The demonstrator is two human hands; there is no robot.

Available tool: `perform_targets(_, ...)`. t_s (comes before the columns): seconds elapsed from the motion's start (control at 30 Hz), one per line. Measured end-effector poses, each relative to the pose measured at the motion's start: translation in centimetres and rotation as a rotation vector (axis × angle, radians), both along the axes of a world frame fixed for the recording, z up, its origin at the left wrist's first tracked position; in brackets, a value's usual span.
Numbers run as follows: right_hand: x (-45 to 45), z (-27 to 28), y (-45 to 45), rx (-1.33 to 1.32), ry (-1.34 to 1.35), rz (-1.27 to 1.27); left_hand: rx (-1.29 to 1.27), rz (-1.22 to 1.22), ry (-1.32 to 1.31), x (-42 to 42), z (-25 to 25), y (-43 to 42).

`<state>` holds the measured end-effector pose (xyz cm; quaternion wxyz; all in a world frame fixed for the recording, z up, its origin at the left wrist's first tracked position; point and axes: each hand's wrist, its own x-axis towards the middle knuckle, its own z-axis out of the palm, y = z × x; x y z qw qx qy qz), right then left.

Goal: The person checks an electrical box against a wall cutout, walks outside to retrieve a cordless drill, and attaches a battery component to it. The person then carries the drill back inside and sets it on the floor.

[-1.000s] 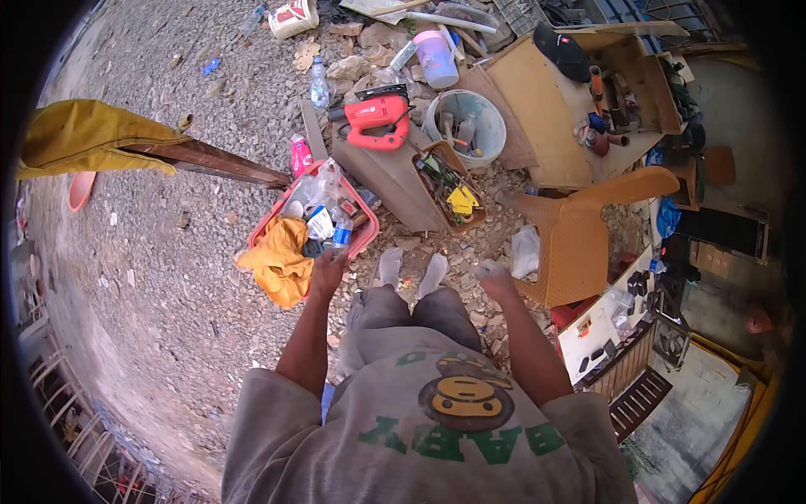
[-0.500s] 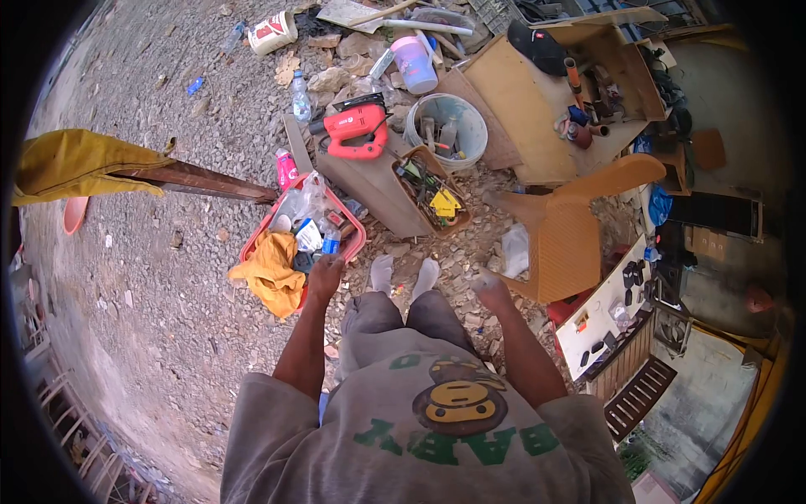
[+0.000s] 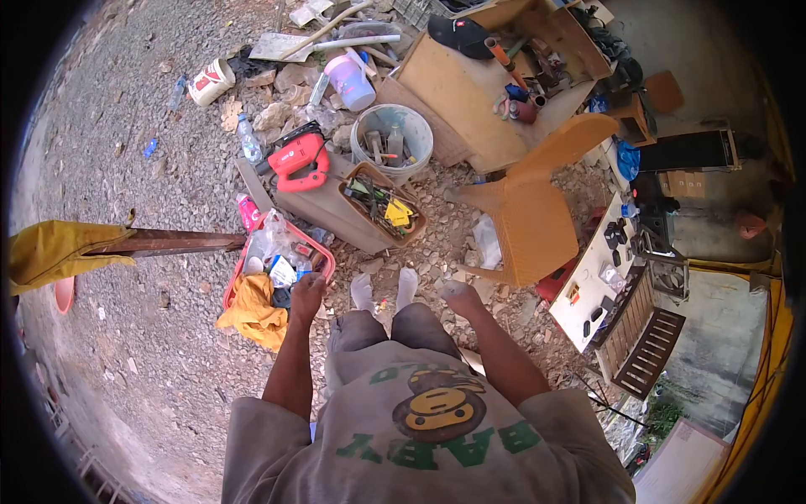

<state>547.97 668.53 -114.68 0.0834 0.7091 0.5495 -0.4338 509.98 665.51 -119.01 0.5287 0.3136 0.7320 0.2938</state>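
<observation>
My left hand [image 3: 308,294] hangs closed beside the red basin [image 3: 329,267], over its near right edge, with nothing seen in it. An orange cloth [image 3: 256,311] drapes over the near side of this basin, which also holds plastic bags and small packages. My right hand [image 3: 460,296] is lowered just left of the orange-brown chair [image 3: 537,227], fingers curled together, and no object shows in it. Between the hands are my two feet in pale socks [image 3: 362,292]. Beyond them a tool box [image 3: 411,237] holds hand tools with yellow and green parts.
A red power tool [image 3: 300,162] lies on a board [image 3: 315,210]. Behind the tool box stand a dirty white bucket [image 3: 420,126] and a large wooden box [image 3: 445,84]. A white table [image 3: 579,319] with small black items is at right. Rubble covers the ground.
The view has turned, and the basin, tools and chair have shifted left in it. Both hands stay low at my sides. The blue-labelled bottle near my left hand no longer shows clearly.
</observation>
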Motion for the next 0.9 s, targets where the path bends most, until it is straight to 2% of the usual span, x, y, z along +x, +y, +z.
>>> perform_targets(0.2, 1.2, -1.3, -1.6, 0.047, -0.012, 0.019, -0.024, -0.009, 0.054, 0.0, 0.1, 0.0)
perform_targets(0.3, 1.0, -1.4, -1.7, -0.067, -0.077, -0.024, -0.012, -0.028, 0.092, -0.2, -0.4, -0.8)
perform_targets(0.43, 0.2, -0.9, -1.2, -0.053, -0.065, 0.091, -0.065, -0.004, 0.174, -0.4, -2.6, -2.8)
perform_targets(0.5, 0.3, -1.6, -0.8, -0.004, 0.004, 0.141, -0.162, -0.042, 0.114, -0.6, -1.0, -3.1)
perform_targets(0.53, 1.5, -3.8, -0.9, 0.036, 0.029, 0.328, -0.186, -0.058, 0.120, -0.6, -0.6, -3.5)
perform_targets(0.57, 0.4, -2.8, -0.5, 0.013, 0.024, 0.272, -0.209, -0.074, 0.124, -0.5, 0.2, -3.9)
perform_targets(0.63, -1.6, -0.5, 0.8, -0.029, 0.008, 0.158, -0.166, -0.307, 0.186, -0.9, 3.0, -4.4)
perform_targets(0.67, -2.2, 0.1, 1.1, -0.015, -0.025, 0.231, -0.144, -0.425, 0.214, -1.0, 4.0, -4.8)
perform_targets(0.77, -4.8, 2.6, 1.7, -0.038, 0.039, 0.245, -0.240, -0.427, 0.214, -1.4, 2.0, -8.1)
perform_targets(0.8, -5.8, 2.9, 1.9, -0.094, 0.101, 0.254, -0.336, -0.296, 0.163, -1.5, -0.5, -9.6)
perform_targets(0.9, -9.1, 3.6, 2.1, -0.218, 0.284, 0.303, -0.371, -0.109, 0.183, -1.9, -1.9, -11.8)
